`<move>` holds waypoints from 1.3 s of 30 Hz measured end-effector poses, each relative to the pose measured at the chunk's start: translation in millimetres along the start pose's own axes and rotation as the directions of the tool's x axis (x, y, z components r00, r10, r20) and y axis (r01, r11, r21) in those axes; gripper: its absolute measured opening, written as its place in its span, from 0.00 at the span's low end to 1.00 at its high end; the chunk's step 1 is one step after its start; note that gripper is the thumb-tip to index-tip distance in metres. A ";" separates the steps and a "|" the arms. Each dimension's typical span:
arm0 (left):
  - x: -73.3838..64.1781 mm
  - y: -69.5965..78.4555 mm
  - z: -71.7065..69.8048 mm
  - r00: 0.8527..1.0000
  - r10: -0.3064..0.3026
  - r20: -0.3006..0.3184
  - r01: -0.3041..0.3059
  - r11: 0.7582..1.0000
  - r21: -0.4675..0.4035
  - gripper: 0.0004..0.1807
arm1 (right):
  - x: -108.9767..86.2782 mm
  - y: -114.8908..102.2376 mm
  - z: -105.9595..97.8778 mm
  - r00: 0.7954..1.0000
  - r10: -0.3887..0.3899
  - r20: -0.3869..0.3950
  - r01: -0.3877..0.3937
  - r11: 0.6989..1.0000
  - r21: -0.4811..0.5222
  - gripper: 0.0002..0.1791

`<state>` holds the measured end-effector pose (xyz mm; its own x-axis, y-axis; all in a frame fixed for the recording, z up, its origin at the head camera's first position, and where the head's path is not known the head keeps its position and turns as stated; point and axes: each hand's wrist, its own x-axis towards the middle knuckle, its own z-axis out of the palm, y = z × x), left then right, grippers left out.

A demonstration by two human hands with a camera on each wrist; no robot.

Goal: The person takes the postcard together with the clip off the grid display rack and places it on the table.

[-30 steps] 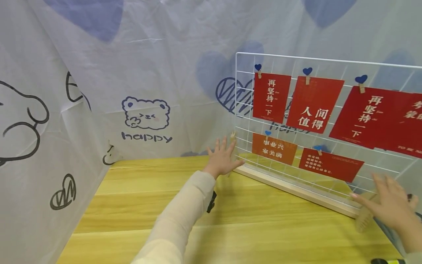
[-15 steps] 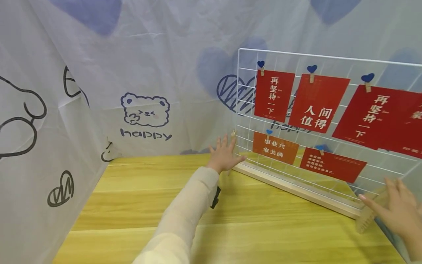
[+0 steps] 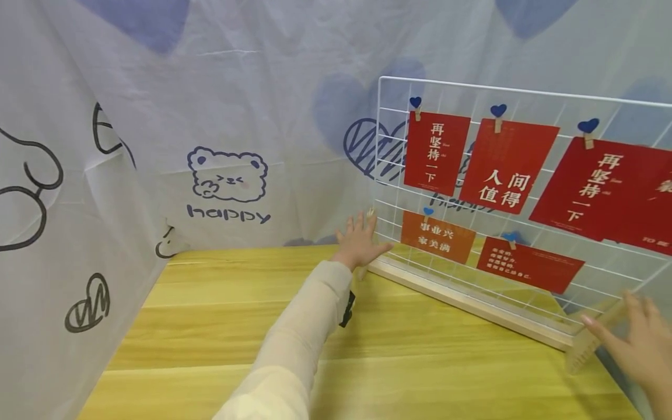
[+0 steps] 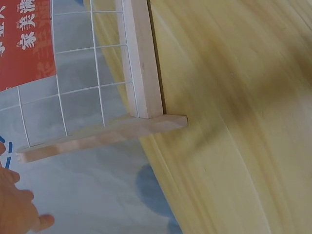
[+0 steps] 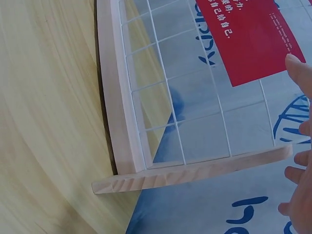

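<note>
Between left hand [image 3: 359, 244] and right hand [image 3: 643, 347], wood-footed wire rack [image 3: 467, 303], both hands splayed.

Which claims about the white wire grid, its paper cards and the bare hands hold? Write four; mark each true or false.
1. The white wire grid stands in a pale wooden base. True.
2. An orange rectangular paper card hangs below a red rectangular paper card. True.
3. The orange card's heart-shaped clip is red. False: that clip is blue.
4. The left hand pinches the orange card. False: the left hand's fingers are spread, apart from it.
</note>
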<state>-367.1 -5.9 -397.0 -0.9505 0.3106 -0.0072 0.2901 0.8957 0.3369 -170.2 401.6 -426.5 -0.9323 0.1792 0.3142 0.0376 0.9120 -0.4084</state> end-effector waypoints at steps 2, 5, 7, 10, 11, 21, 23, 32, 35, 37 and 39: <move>1.4 -0.2 0.0 1.000 0.005 0.009 -0.005 1.000 -0.015 0.46 | 1.5 0.6 1.4 1.000 -0.001 -0.002 0.001 1.000 0.002 0.45; 3.3 0.0 -0.7 1.000 0.010 0.017 -0.009 0.999 -0.050 0.46 | 3.5 -0.8 2.6 1.000 0.004 -0.004 -0.004 1.000 0.016 0.44; 4.6 0.2 -1.7 1.000 0.009 0.015 -0.008 0.998 -0.069 0.45 | 5.3 -2.2 2.0 1.000 0.012 0.001 -0.012 1.000 0.025 0.43; 7.2 0.2 -2.9 1.000 0.010 0.009 -0.009 0.997 -0.081 0.45 | 7.6 -3.4 1.0 0.999 0.031 0.009 -0.031 0.999 0.037 0.42; 8.2 0.2 -3.3 1.000 0.012 0.009 -0.012 0.997 -0.082 0.45 | 8.5 -3.3 0.8 0.999 0.037 0.009 -0.037 0.998 0.045 0.42; 15.3 2.9 -7.5 1.000 0.011 0.019 -0.010 0.997 -0.075 0.44 | 14.0 1.0 4.8 0.998 0.067 -0.004 -0.066 0.989 0.134 0.40; 15.8 3.5 -7.6 1.000 0.010 0.018 -0.008 0.997 -0.075 0.44 | 15.7 0.2 5.2 0.997 0.077 0.003 -0.077 0.987 0.142 0.40; 19.1 6.2 -3.6 0.999 0.030 0.021 -0.029 0.998 -0.055 0.45 | 15.5 -4.1 7.3 0.991 0.132 -0.014 -0.129 0.981 0.142 0.40; 20.5 6.1 -3.8 0.999 0.034 0.019 -0.034 0.999 -0.041 0.44 | 15.1 -4.1 7.5 0.990 0.140 -0.020 -0.135 0.979 0.153 0.40; 21.2 5.8 -4.4 0.999 0.037 0.018 -0.037 0.998 -0.044 0.44 | 14.8 -3.7 8.4 0.990 0.138 -0.027 -0.132 0.978 0.163 0.39; 21.8 5.7 -5.0 0.999 0.036 0.019 -0.034 0.998 -0.053 0.43 | 14.6 -3.5 9.3 0.990 0.137 -0.033 -0.130 0.976 0.174 0.39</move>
<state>-386.7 4.3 -390.5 -0.9373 0.3483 -0.0133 0.3165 0.8664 0.3862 -187.3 397.6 -428.5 -0.9060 0.3147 0.2831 0.0949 0.8027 -0.5887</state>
